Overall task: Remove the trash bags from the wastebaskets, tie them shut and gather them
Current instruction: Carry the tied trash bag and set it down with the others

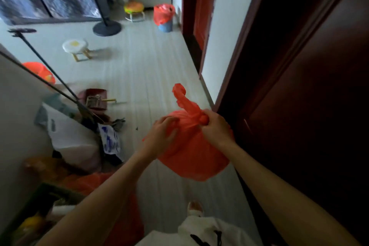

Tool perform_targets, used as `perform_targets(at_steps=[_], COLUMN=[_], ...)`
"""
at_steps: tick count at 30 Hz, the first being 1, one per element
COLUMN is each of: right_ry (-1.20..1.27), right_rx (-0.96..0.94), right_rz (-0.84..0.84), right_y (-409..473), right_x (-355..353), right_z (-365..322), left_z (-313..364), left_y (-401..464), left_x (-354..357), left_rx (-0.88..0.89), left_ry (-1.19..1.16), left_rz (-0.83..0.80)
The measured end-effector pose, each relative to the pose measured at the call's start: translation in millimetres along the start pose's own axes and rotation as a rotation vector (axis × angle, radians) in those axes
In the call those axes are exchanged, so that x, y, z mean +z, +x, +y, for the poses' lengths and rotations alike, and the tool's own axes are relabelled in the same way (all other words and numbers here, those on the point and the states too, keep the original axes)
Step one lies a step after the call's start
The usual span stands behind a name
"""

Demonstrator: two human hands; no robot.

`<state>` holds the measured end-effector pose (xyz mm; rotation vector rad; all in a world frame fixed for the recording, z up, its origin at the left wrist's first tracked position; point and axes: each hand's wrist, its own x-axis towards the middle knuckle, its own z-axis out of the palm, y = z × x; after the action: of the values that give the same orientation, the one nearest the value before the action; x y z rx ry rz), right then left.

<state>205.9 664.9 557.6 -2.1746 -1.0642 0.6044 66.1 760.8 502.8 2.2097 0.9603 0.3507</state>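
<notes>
No text can be read anywhere. The white plastic bag (109,140) at lower left bears blue print. It is too blurred to make out.

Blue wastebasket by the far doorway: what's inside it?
A red bag lines the blue wastebasket, its edges draped over the rim, not yet removed. Its contents are hidden by the plastic and blur.

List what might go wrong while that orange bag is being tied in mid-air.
1. The orange bag hangs unsupported; the right hand grips only its twisted neck, so a slip could drop it.
2. The left hand presses thin plastic, which might tear.
3. The dustpan and floor clutter could trip the person.
</notes>
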Motion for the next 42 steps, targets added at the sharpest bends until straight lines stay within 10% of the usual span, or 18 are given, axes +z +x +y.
perform_targets(at_steps=[42], right_ry=[-0.245], right_rx=[-0.671], right_rz=[-0.612], right_y=[1107.7], right_x=[441.1], right_z=[-636.9], left_z=[-570.3], left_y=[861.9], left_x=[-577.9], left_rx=[-0.697], left_ry=[-0.152], left_rz=[0.701])
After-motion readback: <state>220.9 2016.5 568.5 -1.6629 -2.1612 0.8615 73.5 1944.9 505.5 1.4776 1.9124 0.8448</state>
